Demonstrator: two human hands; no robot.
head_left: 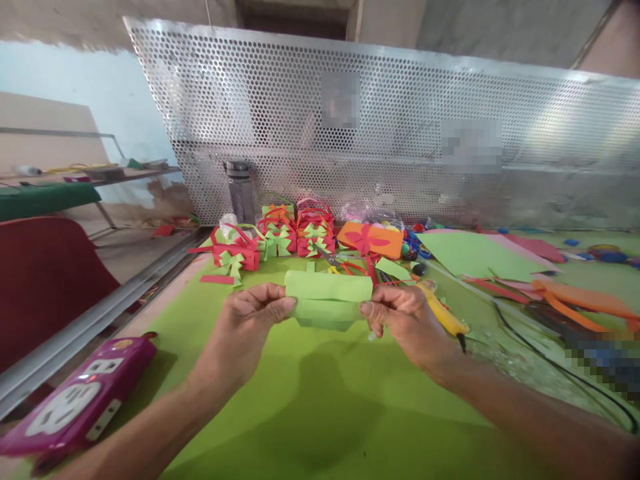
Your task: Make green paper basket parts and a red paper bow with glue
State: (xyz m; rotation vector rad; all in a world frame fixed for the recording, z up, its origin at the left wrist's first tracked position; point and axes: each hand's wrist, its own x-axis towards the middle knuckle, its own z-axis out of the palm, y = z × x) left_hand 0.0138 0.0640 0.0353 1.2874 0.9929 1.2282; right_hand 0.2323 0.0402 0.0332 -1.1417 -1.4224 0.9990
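Between my two hands is a folded piece of light green paper (329, 287), raised above the green tabletop (300, 407). My left hand (257, 310) pinches its left end between thumb and fingers. At the right end, my right hand (397, 310) grips the paper the same way. A fold line runs across it, with a flap below. Just behind stand several small red paper gift boxes (316, 241) with green bows and handles. Scissors (345, 267) with orange-red handles lie behind the paper, partly hidden by it.
A yellow glue gun (445, 310) lies right of my right hand, near a black cable (560, 363). A purple power strip (85, 393) sits at the left edge. Green paper sheets (480, 253) lie back right. A bottle (240, 193) stands before the perforated metal panel (300, 107).
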